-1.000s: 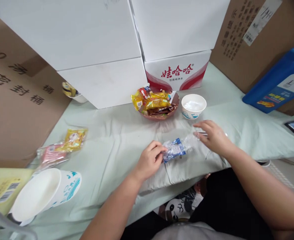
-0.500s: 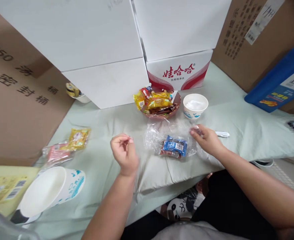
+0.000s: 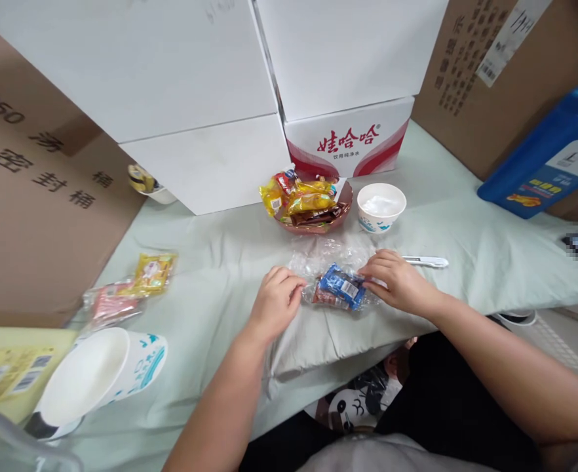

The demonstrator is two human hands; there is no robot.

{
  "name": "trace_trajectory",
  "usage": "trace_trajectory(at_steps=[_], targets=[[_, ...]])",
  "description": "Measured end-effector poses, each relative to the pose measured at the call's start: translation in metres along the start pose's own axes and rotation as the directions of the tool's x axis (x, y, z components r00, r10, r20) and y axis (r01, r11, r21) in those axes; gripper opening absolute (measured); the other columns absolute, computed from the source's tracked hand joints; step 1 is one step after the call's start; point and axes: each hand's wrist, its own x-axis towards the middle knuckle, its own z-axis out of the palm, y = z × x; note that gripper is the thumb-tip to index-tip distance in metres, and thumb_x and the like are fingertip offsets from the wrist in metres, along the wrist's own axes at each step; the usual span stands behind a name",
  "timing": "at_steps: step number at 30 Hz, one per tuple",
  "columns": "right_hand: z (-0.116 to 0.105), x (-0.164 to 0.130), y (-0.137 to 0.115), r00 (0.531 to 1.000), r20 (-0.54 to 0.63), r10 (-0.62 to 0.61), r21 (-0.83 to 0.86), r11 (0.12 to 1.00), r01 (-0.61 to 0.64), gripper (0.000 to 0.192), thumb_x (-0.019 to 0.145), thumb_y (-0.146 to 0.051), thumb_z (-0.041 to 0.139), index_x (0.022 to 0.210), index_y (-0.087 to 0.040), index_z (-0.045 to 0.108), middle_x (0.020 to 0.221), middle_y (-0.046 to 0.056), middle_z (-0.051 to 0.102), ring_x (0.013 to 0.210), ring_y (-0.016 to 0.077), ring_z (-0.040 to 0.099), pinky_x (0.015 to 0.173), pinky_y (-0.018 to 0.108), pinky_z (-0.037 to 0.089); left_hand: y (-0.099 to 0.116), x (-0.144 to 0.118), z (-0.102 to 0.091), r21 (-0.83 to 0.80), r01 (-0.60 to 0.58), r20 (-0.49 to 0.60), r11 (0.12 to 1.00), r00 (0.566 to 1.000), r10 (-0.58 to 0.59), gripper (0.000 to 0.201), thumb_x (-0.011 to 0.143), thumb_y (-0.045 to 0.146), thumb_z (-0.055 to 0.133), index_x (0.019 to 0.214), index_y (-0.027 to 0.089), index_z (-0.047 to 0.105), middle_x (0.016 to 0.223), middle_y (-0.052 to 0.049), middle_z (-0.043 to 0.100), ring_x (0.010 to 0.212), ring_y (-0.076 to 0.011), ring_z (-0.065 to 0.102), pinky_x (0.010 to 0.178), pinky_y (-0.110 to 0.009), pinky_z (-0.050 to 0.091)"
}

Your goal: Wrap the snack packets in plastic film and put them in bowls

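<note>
A clear plastic bag [image 3: 313, 252] lies on the cloth-covered table, with a blue snack packet [image 3: 343, 286] and a red-brown snack packet [image 3: 324, 296] in the middle of it. The blue one rests partly over the other. My left hand [image 3: 275, 303] is closed, its thumb and fingertips pinching the left edge of the bag. On the opposite side my right hand [image 3: 401, 283] is closed on the bag's right edge, its fingertips close against the blue packet. A white utility knife [image 3: 425, 261] lies just beyond my right hand.
A pink bowl [image 3: 313, 229] heaped with wrapped snacks stands behind the bag, beside a paper cup [image 3: 381, 208] with white contents. White cartons [image 3: 210, 170] wall off the back. Yellow and pink packets [image 3: 154, 273], a tipped paper cup [image 3: 141, 367] and a blue bottle [image 3: 539, 157] flank the workspace.
My left hand has moved right from beside the bag to pinch its left edge. My right hand has shifted slightly down and left along the bag, and the blue packet has turned a little.
</note>
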Motion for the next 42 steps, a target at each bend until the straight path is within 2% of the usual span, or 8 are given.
trace_trajectory(at_steps=[6,9,14,19,21,24,33,42], targets=[[-0.019,-0.006,-0.045,0.96,0.132,-0.249,0.121,0.965,0.234,0.022,0.092,-0.018,0.047,0.1,-0.022,0.067,0.107,0.007,0.069,0.112,0.0234,0.058,0.1,0.044,0.043,0.016,0.0,-0.013,-0.096,-0.157,-0.024,0.983,0.988,0.155,0.056,0.078,0.004,0.045,0.131,0.021,0.05,0.135,-0.011,0.054,0.136,-0.0282,0.039,0.11,-0.052,0.033],[-0.022,-0.011,-0.06,0.881,0.318,-0.351,0.397,0.893,0.212,0.019,0.091,-0.033,0.057,0.102,-0.021,0.067,0.091,0.005,0.07,0.088,0.0174,0.065,0.076,0.029,0.051,0.022,0.0,-0.014,-0.069,-0.235,0.144,0.97,0.959,0.243,0.058,0.074,0.005,0.046,0.128,0.024,0.054,0.12,-0.007,0.065,0.125,-0.0285,0.052,0.113,-0.058,0.023],[0.001,-0.005,-0.046,0.995,0.089,-0.043,0.245,0.969,0.02,0.023,0.096,-0.03,0.047,0.107,-0.018,0.064,0.097,0.01,0.068,0.088,0.0195,0.063,0.077,0.033,0.05,0.023,-0.005,-0.016,-0.124,-0.11,0.171,0.986,0.977,0.13,0.013,0.084,0.027,0.057,0.088,0.021,0.068,0.057,0.001,0.059,0.056,-0.0158,0.058,0.074,-0.035,0.052],[0.038,0.003,-0.034,0.992,0.036,0.118,-0.026,0.993,-0.117,0.057,0.084,-0.041,0.064,0.134,-0.017,0.048,0.128,0.017,0.056,0.115,0.0323,0.051,0.095,0.051,0.044,0.017,-0.007,-0.021,-0.466,0.078,0.034,0.881,0.997,-0.071,0.03,0.088,0.035,0.056,0.114,0.02,0.059,0.118,-0.012,0.063,0.065,-0.0118,0.062,0.068,-0.029,0.053],[0.043,0.003,-0.034,0.984,0.07,0.163,-0.057,0.986,-0.16,0.061,0.083,-0.039,0.064,0.137,-0.018,0.045,0.123,0.016,0.059,0.111,0.0319,0.052,0.093,0.051,0.044,0.014,-0.008,-0.027,-0.59,0.218,0.238,0.777,0.967,-0.091,0.032,0.092,0.039,0.05,0.116,0.019,0.057,0.112,-0.011,0.065,0.061,-0.0117,0.063,0.063,-0.028,0.053],[0.04,0.004,-0.036,0.975,0.097,0.198,-0.065,0.979,-0.193,0.055,0.08,-0.024,0.06,0.133,-0.015,0.049,0.113,0.014,0.063,0.104,0.0297,0.055,0.091,0.048,0.044,0.011,-0.009,-0.035,-0.487,0.425,0.591,0.763,0.804,-0.071,0.029,0.093,0.039,0.045,0.107,0.021,0.064,0.08,-0.003,0.069,0.055,-0.0132,0.063,0.056,-0.025,0.049],[0.038,0.015,-0.046,0.982,0.133,0.136,-0.06,0.99,-0.129,0.057,0.08,-0.03,0.065,0.135,-0.022,0.052,0.126,0.015,0.059,0.113,0.031,0.054,0.096,0.05,0.044,0.019,-0.009,-0.025,-0.112,0.112,0.557,0.987,0.83,-0.031,0.007,0.078,0.023,0.068,0.076,0.025,0.075,0.075,-0.002,0.064,0.084,-0.0215,0.059,0.073,-0.031,0.045],[-0.009,0.063,-0.001,0.896,0.012,0.443,0.347,0.839,-0.419,0.036,0.089,-0.034,0.054,0.12,-0.019,0.058,0.092,0.006,0.071,0.075,0.019,0.067,0.071,0.034,0.054,0.019,-0.011,-0.016,-0.095,0.172,0.563,0.981,0.821,-0.09,0.004,0.074,0.02,0.071,0.077,0.021,0.07,0.117,-0.006,0.055,0.1,-0.0237,0.06,0.086,-0.037,0.049]])
